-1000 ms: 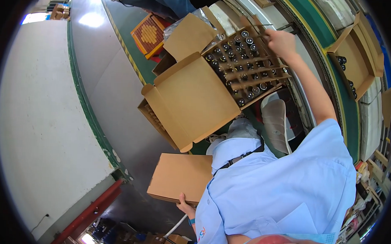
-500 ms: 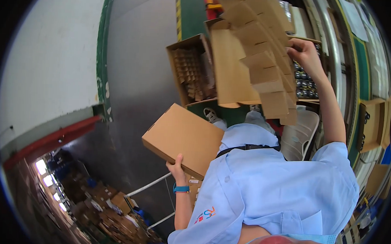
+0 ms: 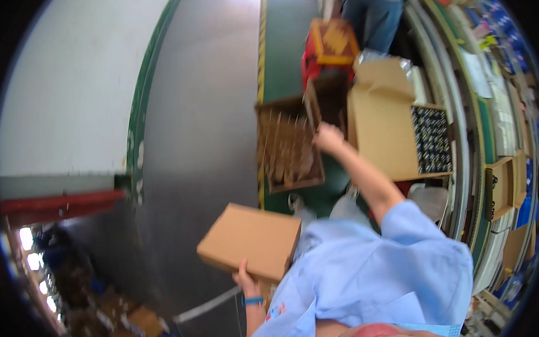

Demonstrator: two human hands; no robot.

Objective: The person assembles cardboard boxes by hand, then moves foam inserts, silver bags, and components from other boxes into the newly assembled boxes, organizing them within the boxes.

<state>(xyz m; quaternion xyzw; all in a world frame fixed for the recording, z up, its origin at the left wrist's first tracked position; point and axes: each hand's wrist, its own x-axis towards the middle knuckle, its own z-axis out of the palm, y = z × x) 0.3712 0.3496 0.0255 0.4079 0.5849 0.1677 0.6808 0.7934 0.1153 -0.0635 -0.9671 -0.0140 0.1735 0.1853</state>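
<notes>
**Closed brown box [image 3: 252, 234] in my left hand [image 3: 245, 277], right hand [image 3: 329, 138] over by the divider carton [image 3: 298, 185]**

Taking twelve as straight ahead of my chest, the closed box sits at ten o'clock. My left fingers are clamped on its near edge, the thumb showing on the side; a blue wristband [image 3: 253, 300] is just below. At eleven, on the floor, the open carton holds brown cardboard dividers [image 3: 282, 148]. My right arm reaches almost to twelve, fingers curled together at the lower end of an upright cardboard piece [image 3: 312, 104]; blur keeps me from telling whether they grip it. Beyond, just before twelve, is a red stool [image 3: 311, 72] with a patterned orange top, near a person in jeans [image 3: 378, 24]. At one, an open-lidded box [image 3: 381, 128] is filled with rows of dark pieces [image 3: 432, 141]. At two lies a shallow box [image 3: 504, 185].
</notes>
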